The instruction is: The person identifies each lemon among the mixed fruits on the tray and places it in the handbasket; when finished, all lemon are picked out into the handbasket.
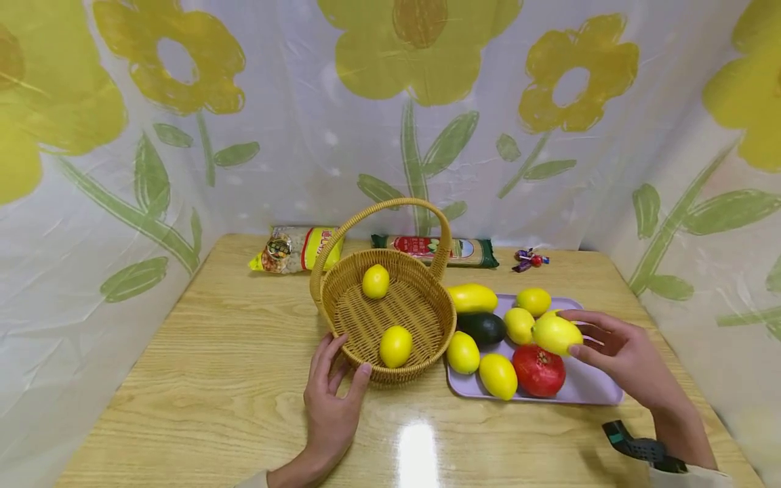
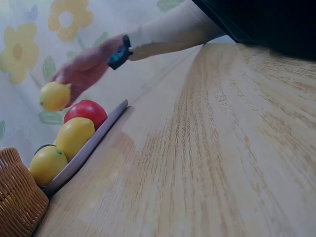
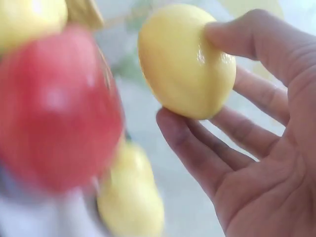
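Note:
My right hand [image 1: 581, 340] pinches a yellow lemon [image 1: 554, 334] between thumb and fingers, lifted just above the lavender tray [image 1: 590, 388]. The right wrist view shows that lemon [image 3: 185, 61] in my fingertips, beside a blurred red pomegranate [image 3: 54, 108]. On the tray lie the pomegranate [image 1: 538, 370], a dark avocado [image 1: 482, 327], a long yellow fruit [image 1: 472, 297] and several lemons. A wicker basket [image 1: 342, 288] with a handle holds two lemons [image 1: 375, 280] [image 1: 396, 346]. My left hand [image 1: 342, 371] rests on the table, its fairly straight fingers touching the basket's near rim.
At the back of the wooden table [image 1: 213, 379] lie a snack bag [image 1: 295, 249], a long green-ended packet [image 1: 427, 249] and a few wrapped candies [image 1: 531, 259]. A flower-printed sheet walls in three sides. A dark band [image 1: 637, 447] is on my right wrist.

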`<action>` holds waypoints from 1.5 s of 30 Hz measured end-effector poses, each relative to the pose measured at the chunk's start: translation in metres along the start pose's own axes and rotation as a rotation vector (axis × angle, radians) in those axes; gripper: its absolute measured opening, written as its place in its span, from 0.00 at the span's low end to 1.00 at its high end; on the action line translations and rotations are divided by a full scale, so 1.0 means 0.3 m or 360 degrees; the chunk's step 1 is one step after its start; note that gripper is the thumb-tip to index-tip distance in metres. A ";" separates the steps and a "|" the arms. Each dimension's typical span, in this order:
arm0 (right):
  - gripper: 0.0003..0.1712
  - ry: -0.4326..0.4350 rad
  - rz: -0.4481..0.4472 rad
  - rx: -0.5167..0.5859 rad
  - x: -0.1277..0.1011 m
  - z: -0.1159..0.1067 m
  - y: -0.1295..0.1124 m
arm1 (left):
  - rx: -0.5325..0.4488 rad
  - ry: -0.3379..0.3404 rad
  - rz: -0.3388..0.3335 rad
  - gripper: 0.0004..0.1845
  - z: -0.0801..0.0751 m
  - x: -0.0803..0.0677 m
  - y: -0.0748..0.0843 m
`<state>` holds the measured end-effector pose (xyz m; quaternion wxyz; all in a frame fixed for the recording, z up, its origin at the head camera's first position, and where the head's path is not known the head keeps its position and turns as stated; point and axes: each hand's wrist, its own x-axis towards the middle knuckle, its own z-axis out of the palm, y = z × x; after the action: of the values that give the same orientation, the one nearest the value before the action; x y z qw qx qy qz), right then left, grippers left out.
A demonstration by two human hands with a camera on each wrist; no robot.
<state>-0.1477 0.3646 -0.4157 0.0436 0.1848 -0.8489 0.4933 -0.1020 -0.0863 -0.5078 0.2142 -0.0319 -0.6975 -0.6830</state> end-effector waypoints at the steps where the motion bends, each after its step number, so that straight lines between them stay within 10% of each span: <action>1: 0.28 -0.0046 -0.0030 -0.0028 0.021 0.020 -0.023 | 0.0000 0.0000 -0.0003 0.32 0.000 -0.001 0.000; 14: 0.25 -0.0601 -0.0302 -0.0104 0.292 0.360 -0.231 | -0.0014 0.0000 -0.0025 0.32 -0.002 -0.005 -0.002; 29: 0.22 -0.0867 -0.0446 -0.0372 0.369 0.595 -0.319 | -0.0010 -0.0004 -0.0010 0.32 -0.001 0.001 -0.001; 35: 0.22 -0.0790 -0.0357 -0.0062 0.337 0.533 -0.286 | -0.0013 -0.0003 -0.0016 0.32 0.004 0.005 0.000; 45: 0.21 -0.0378 -0.0172 0.0206 0.188 0.213 -0.099 | -0.0017 0.0007 -0.0015 0.31 0.002 -0.002 -0.001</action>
<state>-0.1827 0.2815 -0.4094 -0.0427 0.2898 -0.8034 0.5184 -0.1018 -0.0855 -0.5082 0.2125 -0.0283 -0.6935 -0.6878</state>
